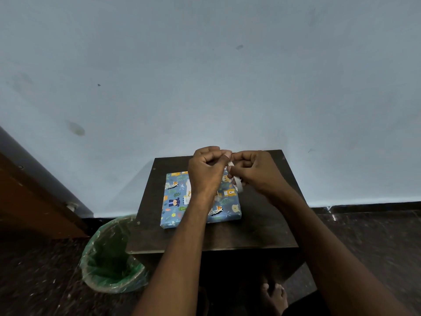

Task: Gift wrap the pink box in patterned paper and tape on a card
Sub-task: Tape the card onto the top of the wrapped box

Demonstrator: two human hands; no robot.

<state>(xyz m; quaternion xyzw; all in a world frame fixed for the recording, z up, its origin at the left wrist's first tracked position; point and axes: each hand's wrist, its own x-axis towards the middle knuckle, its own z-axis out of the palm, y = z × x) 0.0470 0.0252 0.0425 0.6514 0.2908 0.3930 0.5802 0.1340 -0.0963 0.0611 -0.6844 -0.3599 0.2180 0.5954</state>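
- Head view: wrapped box (200,201) lies flat, centre of the dark table (262,226), under both hands.
- Right hand (255,172) grip holds the tape roll (238,184); left hand (208,169) pinches its free end, likely pulling a strip.
- Card (188,190) seems to sit on the box top.
- Green-lined bin (109,258) beside the table for scraps.

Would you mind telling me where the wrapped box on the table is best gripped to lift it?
Grip the wrapped box by its two long side edges, coming from above at the near end. It lies flat on the table, and both hands hover over its far end.

wrapped box (200,201): I'm seeing smooth, slightly glossy paper
table (262,224): looking like dark matt wood
bin liner (107,258): shining thin green plastic
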